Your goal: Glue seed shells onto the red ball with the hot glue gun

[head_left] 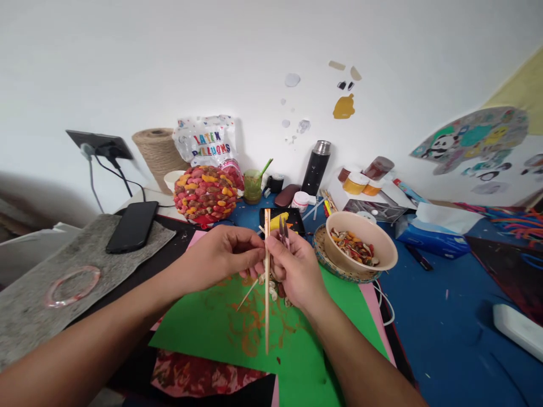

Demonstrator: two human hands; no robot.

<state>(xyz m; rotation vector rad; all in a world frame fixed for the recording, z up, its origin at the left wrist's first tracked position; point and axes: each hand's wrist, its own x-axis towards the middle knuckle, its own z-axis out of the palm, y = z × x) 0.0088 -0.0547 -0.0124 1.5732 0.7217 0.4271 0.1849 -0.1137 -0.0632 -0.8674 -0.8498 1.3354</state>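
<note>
Upright between my hands stands a pair of wooden chopsticks, pale and slim, over a green sheet smeared with orange-brown. My right hand is closed on the chopsticks and also holds a small metal tool, perhaps tweezers or scissors. My left hand is closed in a pinch, its fingertips against the chopsticks; whatever lies between them is hidden. Below and behind my fingers are several pale, shell-like pieces. A thin stick slants on the sheet.
A beige bowl of coloured pieces stands on a woven tray at right. Behind my left hand sits a red, orange and brown ball. Further back are a twine spool and a black flask. A phone lies left.
</note>
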